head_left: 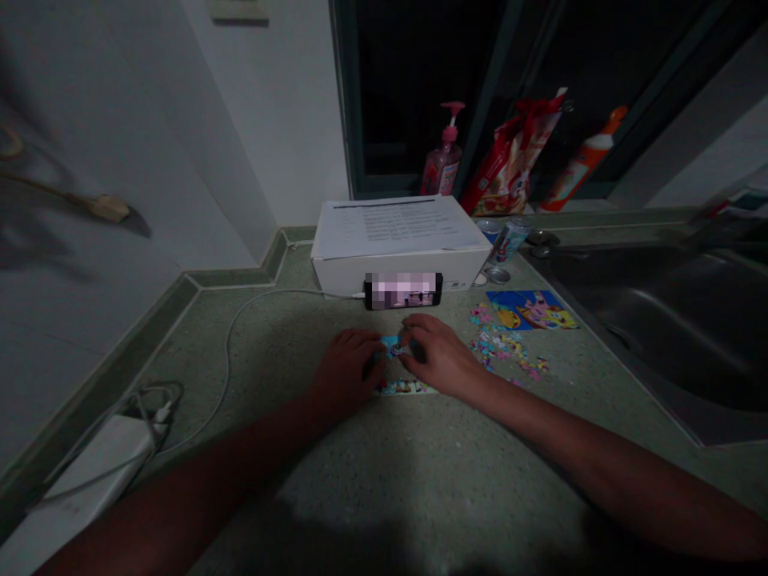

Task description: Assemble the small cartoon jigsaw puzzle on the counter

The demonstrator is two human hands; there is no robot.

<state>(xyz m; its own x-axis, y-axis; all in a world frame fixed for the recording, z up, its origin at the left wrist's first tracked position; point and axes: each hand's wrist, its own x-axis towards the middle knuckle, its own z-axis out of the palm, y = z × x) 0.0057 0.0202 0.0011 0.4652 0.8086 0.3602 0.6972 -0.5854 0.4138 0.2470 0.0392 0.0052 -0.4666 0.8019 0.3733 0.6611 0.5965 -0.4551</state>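
A partly assembled jigsaw puzzle (409, 387) lies on the counter between my hands, its bottom row along the near edge and a light blue section (391, 342) higher up. My left hand (351, 368) rests at the puzzle's left side, fingers bent but apart, touching its edge. From the right, my right hand (441, 356) reaches over the blue section, thumb and index finger closing around a small puzzle piece (397, 350). Fingers partly cover the pieces there. Loose puzzle pieces (501, 346) are scattered right of that hand, beside a blue picture card (531, 310) with cartoon figures.
A phone (403, 291) leans against a white box (402, 228), its cable running left to a white power strip (102, 472). Behind stand a pink pump bottle (442, 164), a red bag (510, 160) and an orange-capped bottle (579, 172). A can (511, 242) stands near the metal sink (660, 320).
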